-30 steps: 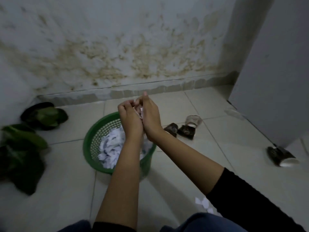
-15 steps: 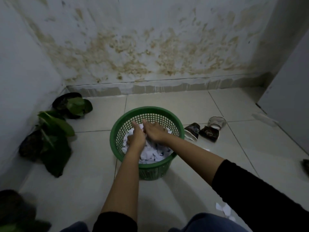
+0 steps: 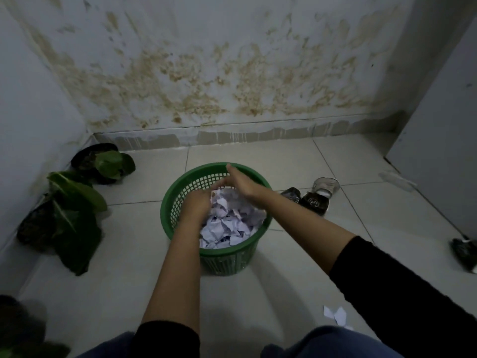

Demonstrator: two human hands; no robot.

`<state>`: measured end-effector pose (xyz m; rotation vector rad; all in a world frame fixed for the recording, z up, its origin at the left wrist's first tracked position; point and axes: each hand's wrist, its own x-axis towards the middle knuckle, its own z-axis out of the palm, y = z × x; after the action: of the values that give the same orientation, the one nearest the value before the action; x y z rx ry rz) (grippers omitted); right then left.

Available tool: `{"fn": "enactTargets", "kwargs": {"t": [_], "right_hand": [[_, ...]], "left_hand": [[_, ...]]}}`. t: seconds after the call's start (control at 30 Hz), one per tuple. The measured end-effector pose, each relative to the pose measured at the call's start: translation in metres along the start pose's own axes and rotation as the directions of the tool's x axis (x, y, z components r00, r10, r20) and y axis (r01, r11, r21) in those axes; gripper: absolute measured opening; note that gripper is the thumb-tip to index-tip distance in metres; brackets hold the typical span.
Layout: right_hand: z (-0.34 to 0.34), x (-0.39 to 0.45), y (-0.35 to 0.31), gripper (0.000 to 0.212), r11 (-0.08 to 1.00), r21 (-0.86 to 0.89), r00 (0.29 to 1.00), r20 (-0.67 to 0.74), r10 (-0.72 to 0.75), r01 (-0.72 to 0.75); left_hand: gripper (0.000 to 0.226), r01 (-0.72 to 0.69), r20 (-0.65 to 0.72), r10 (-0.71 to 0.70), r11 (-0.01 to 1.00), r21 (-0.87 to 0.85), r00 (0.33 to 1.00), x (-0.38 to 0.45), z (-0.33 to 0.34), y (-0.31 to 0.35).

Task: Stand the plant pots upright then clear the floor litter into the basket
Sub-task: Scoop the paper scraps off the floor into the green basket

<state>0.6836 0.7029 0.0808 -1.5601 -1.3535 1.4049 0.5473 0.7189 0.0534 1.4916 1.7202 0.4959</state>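
Left of the green basket (image 3: 216, 254) we see leafy plant pots (image 3: 103, 164). Our left hand (image 3: 196, 205) presses into its crumpled paper (image 3: 229, 223), grip unclear; our right hand (image 3: 245, 184) hovers flat-fingered above. Paper scraps (image 3: 335, 314) lie right.

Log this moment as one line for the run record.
hands: left and right open over green basket | basket: crumpled paper inside | floor: paper scraps left | pots: blurred, unclear

One green basket (image 3: 227, 257), two leafy plant pots (image 3: 103, 164) (image 3: 55, 220), three shoes (image 3: 316, 200) (image 3: 291, 194) (image 3: 464, 254), two hands (image 3: 196, 208) (image 3: 245, 184)
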Motion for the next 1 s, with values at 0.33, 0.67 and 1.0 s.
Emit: {"fn": "enactTargets", "kwargs": {"t": [0.33, 0.67, 1.0], "right_hand": [[-0.061, -0.061, -0.008, 0.021, 0.963, 0.153, 0.941, -0.293, -0.168, 0.22], [-0.124, -0.159, 0.132, 0.016, 0.995, -0.004, 0.885, -0.457, 0.087, -0.1], [-0.09, -0.217, 0.275, 0.076, 0.737, -0.512, 0.896, -0.208, 0.391, -0.441]], "left_hand": [[0.02, -0.417, -0.295, 0.331, 0.856, -0.306, 0.896, -0.069, 0.032, 0.081], [0.018, -0.417, 0.177, 0.524, 0.805, -0.421, 0.833, -0.125, 0.169, 0.08], [0.022, -0.262, 0.571, 0.119, 0.949, 0.175, 0.812, -0.146, 0.262, -0.053]]}}
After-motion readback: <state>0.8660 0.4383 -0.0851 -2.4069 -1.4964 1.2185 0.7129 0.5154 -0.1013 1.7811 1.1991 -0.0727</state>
